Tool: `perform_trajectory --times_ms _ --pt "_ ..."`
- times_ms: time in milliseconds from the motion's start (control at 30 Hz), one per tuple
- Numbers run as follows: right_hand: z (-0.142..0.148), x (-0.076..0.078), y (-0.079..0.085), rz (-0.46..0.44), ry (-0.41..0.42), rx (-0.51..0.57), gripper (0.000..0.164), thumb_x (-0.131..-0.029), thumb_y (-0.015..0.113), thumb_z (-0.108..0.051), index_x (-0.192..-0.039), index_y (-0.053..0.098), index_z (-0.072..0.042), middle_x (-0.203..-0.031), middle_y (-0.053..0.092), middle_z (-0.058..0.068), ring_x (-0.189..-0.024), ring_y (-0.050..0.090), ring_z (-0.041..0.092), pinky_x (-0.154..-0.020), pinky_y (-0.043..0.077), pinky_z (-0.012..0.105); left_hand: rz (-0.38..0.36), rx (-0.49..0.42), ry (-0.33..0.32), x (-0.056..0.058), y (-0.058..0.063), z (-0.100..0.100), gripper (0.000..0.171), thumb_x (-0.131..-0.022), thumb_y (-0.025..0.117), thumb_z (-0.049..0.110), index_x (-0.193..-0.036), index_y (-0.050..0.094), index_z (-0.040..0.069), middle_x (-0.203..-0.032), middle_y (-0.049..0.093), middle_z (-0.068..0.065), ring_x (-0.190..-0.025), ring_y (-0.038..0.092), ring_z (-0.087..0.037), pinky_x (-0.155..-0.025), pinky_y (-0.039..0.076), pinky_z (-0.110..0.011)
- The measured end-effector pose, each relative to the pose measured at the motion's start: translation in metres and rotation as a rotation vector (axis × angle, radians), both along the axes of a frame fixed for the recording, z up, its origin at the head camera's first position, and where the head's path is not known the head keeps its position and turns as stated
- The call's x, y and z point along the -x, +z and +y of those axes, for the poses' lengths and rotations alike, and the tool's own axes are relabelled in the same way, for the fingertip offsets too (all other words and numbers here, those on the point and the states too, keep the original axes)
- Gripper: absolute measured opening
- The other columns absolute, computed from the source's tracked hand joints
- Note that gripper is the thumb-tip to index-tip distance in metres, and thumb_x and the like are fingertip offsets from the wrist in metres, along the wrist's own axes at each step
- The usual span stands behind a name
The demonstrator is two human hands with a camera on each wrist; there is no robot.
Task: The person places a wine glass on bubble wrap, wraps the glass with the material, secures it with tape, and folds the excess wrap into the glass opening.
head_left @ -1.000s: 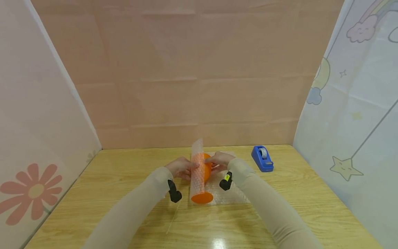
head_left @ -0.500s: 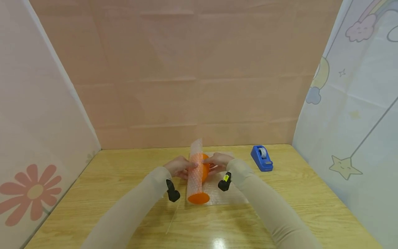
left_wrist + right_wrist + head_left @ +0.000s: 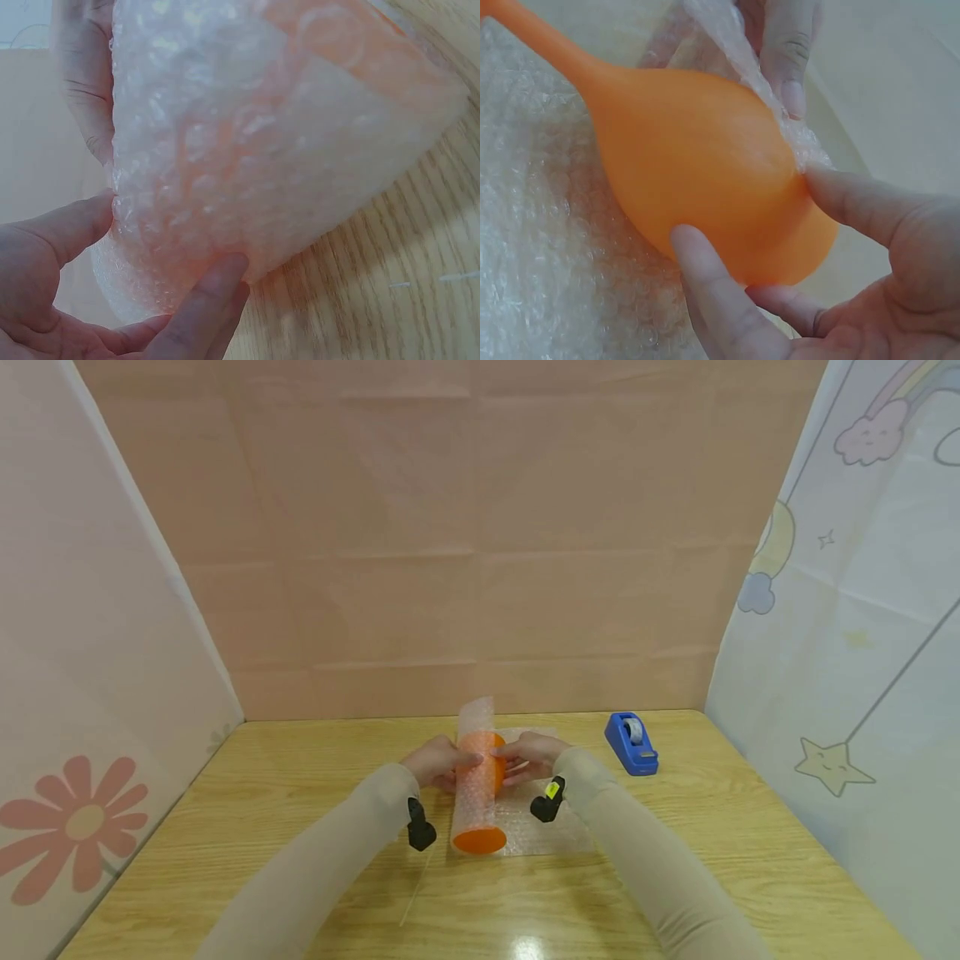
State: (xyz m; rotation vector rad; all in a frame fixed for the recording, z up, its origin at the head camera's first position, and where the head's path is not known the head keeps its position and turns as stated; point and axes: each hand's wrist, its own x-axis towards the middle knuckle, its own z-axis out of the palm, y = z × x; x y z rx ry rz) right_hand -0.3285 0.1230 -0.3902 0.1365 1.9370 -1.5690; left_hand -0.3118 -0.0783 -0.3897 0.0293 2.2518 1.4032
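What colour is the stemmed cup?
The stemmed cup is plain orange; the right wrist view shows it best.

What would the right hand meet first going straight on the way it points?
The orange goblet, which the right hand touches; beyond it, probably the bubble wrap, though depth is unclear.

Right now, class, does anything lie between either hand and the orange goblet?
Yes: the bubble wrap lies between the left hand and the orange goblet. Nothing visible separates the right hand from its bare side.

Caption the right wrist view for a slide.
Right hand grips orange goblet on bubble wrap; left hand at wrap's edge.
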Motion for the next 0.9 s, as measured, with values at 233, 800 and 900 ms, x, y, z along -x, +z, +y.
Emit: perform_trajectory --times_ms 233,800,900 --pt "0.003 0.001 -0.003 -0.014 -0.005 -0.002 0.03 -0.095 0.061 -0.018 -0.113 0.056 0.006 -0.103 0.057 0.017 -0.085 0.063 0.024 -0.085 0.057 0.035 0.018 0.042 0.001 0.0 0.001 0.003 0.042 -0.088 0.07 0.03 -0.109 0.057 -0.003 -0.1 0.062 -0.011 -0.082 0.065 -0.023 -0.076 0.058 -0.036" --pt "0.0 -0.005 0.008 0.11 0.028 -0.083 0.05 -0.094 0.061 -0.016 -0.129 0.036 0.008 -0.114 0.049 0.021 -0.096 0.06 0.028 -0.098 0.049 0.044 0.038 0.061 0.019 -0.004 0.002 0.005 0.043 -0.089 0.07 0.032 -0.11 0.057 -0.003 -0.099 0.06 -0.01 -0.081 0.063 -0.021 -0.076 0.058 -0.034" --pt "-0.001 -0.005 0.009 0.113 0.044 -0.087 0.048 -0.094 0.06 -0.017 -0.127 0.037 0.008 -0.113 0.048 0.02 -0.098 0.059 0.029 -0.1 0.048 0.045 0.038 0.06 0.015 -0.004 0.003 0.004 0.043 -0.089 0.07 0.031 -0.111 0.057 -0.003 -0.1 0.06 -0.01 -0.081 0.064 -0.021 -0.076 0.058 -0.035"
